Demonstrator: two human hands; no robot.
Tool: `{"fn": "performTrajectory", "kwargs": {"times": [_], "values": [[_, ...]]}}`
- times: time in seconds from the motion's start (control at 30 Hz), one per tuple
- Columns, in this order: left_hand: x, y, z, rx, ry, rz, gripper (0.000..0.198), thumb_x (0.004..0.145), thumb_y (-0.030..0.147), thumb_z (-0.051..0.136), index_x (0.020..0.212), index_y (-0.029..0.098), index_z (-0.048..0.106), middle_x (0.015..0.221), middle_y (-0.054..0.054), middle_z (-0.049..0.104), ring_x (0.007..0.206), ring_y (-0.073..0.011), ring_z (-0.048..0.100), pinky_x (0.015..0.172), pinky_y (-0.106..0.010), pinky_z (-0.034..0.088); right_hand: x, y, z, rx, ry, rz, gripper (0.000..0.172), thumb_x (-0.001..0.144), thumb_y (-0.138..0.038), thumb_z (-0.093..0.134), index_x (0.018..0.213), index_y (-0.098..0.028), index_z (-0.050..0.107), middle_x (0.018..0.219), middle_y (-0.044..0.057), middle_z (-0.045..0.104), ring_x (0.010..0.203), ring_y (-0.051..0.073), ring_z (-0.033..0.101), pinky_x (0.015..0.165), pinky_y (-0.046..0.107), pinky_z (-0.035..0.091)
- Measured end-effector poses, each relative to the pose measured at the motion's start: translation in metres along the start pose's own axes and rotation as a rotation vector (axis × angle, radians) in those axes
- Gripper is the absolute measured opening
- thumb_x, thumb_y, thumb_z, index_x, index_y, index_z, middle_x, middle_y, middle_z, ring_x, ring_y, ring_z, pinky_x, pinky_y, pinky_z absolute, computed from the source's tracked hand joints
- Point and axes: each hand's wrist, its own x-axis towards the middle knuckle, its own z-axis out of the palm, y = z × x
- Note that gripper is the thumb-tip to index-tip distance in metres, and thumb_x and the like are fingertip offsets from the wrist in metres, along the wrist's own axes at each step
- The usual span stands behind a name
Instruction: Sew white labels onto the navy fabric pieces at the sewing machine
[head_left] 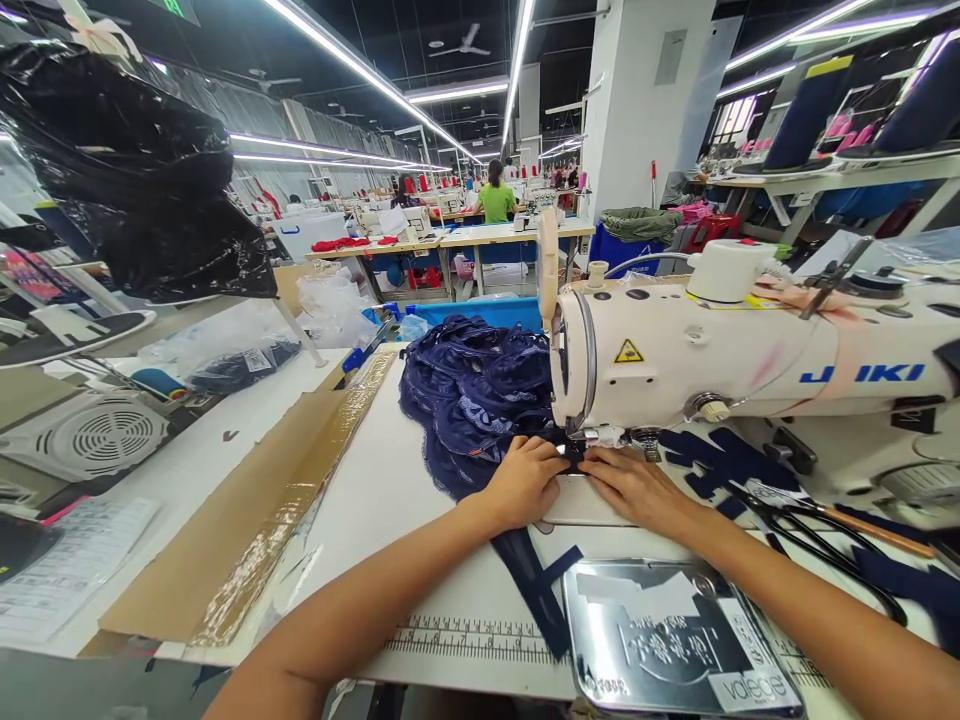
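Observation:
Both hands are at the needle area of a white sewing machine (645, 345). My left hand (525, 480) is closed on dark navy fabric (529, 580), whose strip hangs down toward the table's front edge. Just right of the needle, my right hand (634, 485) lies with its fingers stretched over the fabric and the machine bed. A large heap of navy lace garments (476, 385) sits behind and left of my left hand. The fabric right under the fingertips is mostly hidden.
Right of my right hand are black scissors (817, 545) and navy fabric pieces (727, 455). A metal tin lid (667, 635) lies in front, beside a printed ruler (465, 640). Cardboard (225, 530) covers the left side. A person in green (495, 200) sits far behind.

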Motion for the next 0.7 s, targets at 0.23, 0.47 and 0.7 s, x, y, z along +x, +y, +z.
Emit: {"fn": "performTrajectory", "kwargs": {"times": [0.23, 0.47, 0.7], "values": [[-0.002, 0.008, 0.006, 0.076, -0.009, 0.002, 0.032, 0.078, 0.011, 0.045, 0.104, 0.017, 0.062, 0.093, -0.006, 0.056, 0.089, -0.0191, 0.047, 0.080, -0.035, 0.036, -0.001, 0.013, 0.002, 0.213, 0.044, 0.052, 0.027, 0.084, -0.019, 0.043, 0.096, -0.024, 0.067, 0.099, 0.006, 0.067, 0.091, 0.019, 0.063, 0.080, 0.036, 0.053], [-0.005, 0.009, 0.005, 0.149, -0.008, 0.054, 0.029, 0.081, 0.012, 0.046, 0.106, 0.016, 0.060, 0.111, -0.007, 0.058, 0.104, -0.0217, 0.046, 0.090, -0.041, 0.033, 0.000, 0.005, -0.010, 0.016, -0.028, -0.089, 0.031, 0.088, -0.015, 0.035, 0.102, -0.020, 0.063, 0.101, 0.010, 0.063, 0.090, 0.020, 0.061, 0.077, 0.037, 0.052], [-0.011, 0.003, 0.006, 0.167, -0.020, 0.098, 0.027, 0.086, 0.014, 0.042, 0.109, 0.018, 0.057, 0.118, -0.004, 0.059, 0.114, -0.0225, 0.043, 0.100, -0.051, 0.022, -0.001, 0.001, -0.010, -0.085, 0.001, -0.154, 0.028, 0.088, -0.014, 0.035, 0.100, -0.016, 0.061, 0.101, 0.013, 0.062, 0.089, 0.022, 0.060, 0.076, 0.038, 0.053]]}}
